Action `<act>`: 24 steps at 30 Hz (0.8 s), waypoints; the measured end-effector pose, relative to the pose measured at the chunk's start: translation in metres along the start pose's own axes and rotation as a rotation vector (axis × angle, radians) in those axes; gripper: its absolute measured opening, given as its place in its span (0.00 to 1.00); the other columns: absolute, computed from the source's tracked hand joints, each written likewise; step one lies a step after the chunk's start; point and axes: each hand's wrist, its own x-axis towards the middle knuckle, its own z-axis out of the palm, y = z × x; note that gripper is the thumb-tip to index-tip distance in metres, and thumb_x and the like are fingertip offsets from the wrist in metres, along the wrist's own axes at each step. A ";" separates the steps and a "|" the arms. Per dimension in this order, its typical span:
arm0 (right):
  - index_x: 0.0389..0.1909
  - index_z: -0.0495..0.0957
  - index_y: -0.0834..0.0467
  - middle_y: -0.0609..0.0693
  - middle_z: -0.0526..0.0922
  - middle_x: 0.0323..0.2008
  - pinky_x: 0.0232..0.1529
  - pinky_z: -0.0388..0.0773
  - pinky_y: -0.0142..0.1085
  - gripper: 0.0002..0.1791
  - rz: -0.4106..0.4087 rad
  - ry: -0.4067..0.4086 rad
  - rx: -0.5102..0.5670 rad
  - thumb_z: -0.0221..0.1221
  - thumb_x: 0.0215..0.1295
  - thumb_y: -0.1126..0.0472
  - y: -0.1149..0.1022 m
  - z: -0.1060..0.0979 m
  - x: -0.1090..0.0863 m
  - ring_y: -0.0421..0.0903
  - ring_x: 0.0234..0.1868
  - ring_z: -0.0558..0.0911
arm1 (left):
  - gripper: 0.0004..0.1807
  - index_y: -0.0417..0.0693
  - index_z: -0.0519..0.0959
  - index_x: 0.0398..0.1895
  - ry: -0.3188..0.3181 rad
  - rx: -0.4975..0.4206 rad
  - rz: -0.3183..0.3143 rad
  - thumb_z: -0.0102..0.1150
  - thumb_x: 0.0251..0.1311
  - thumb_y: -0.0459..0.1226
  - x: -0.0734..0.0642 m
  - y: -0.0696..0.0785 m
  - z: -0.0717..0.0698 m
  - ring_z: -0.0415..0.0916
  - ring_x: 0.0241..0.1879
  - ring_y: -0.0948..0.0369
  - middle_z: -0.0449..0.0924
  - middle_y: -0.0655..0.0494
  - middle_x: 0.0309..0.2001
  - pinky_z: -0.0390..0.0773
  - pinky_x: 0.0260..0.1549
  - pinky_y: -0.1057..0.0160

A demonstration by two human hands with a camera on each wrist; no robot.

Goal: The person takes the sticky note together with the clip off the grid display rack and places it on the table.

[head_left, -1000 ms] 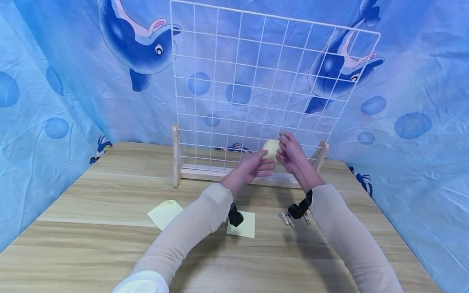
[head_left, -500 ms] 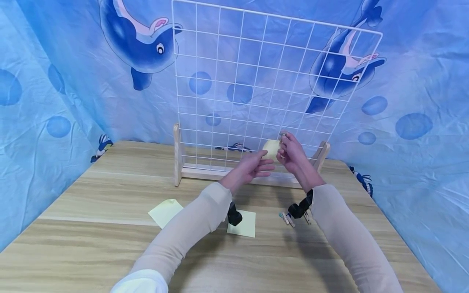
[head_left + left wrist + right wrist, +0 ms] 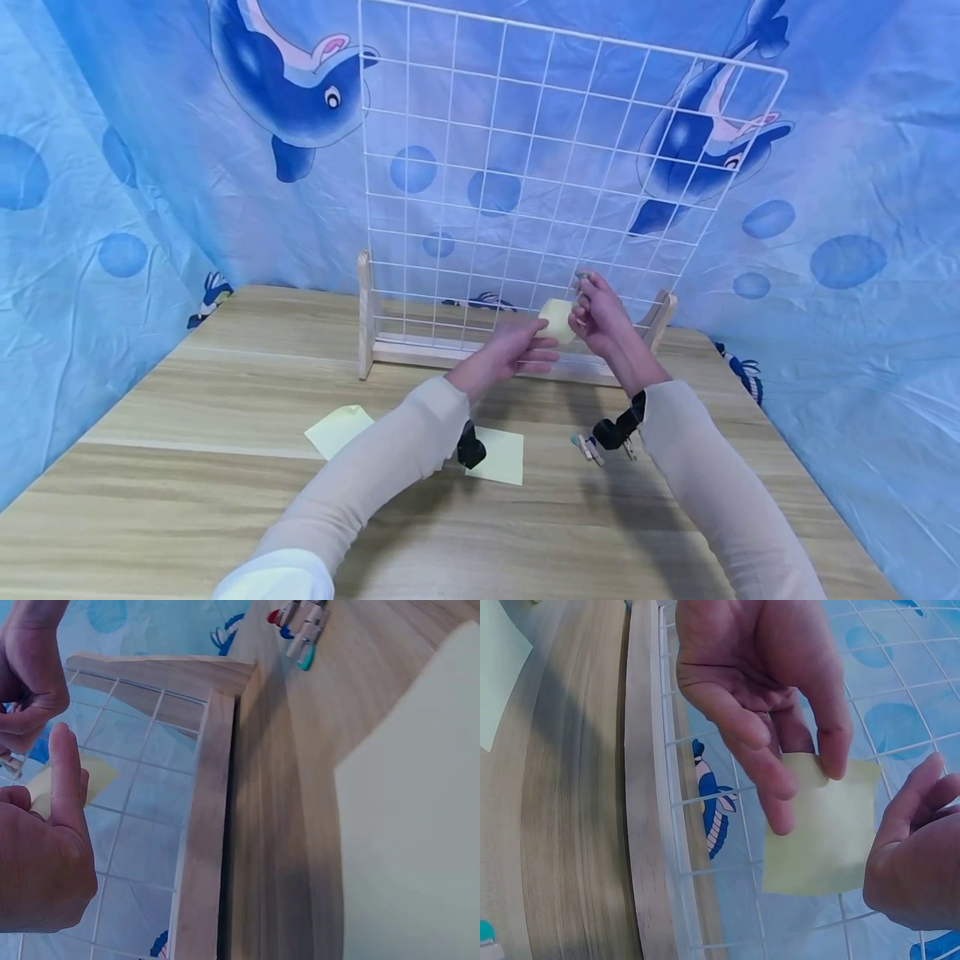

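My left hand (image 3: 517,342) pinches a pale yellow square of paper (image 3: 821,832) by one edge, between thumb and fingers. The paper hangs just in front of the white wire grid (image 3: 491,154), low on its right side. Close beside it, my right hand (image 3: 603,312) is raised at the grid with curled fingers. It pinches a small wooden clothespin (image 3: 10,765), mostly hidden by the fingers; a teal tip shows in the head view. In the right wrist view, the right hand is apart from the paper's right edge.
Two more yellow paper squares lie on the wooden table: one at left (image 3: 337,429), one in the middle (image 3: 498,457). Several clothespins (image 3: 588,450) lie below the right wrist. A wooden stand (image 3: 365,317) holds the grid upright before a blue dolphin-print curtain (image 3: 847,150).
My left hand has lowered the paper square slightly, a little away from the right fingers. The right hand with the clothespin has stayed almost in place. The head view has shifted slightly.
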 end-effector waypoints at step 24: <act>0.42 0.69 0.45 0.41 0.61 0.14 0.24 0.67 0.26 0.07 -0.008 -0.035 0.003 0.41 0.78 0.54 -0.001 -0.004 -0.016 0.35 0.17 0.64 | 0.27 0.41 0.65 0.66 -0.074 0.131 -0.074 0.51 0.69 0.46 -0.029 -0.030 -0.008 0.75 0.55 0.44 0.77 0.39 0.55 0.84 0.33 0.62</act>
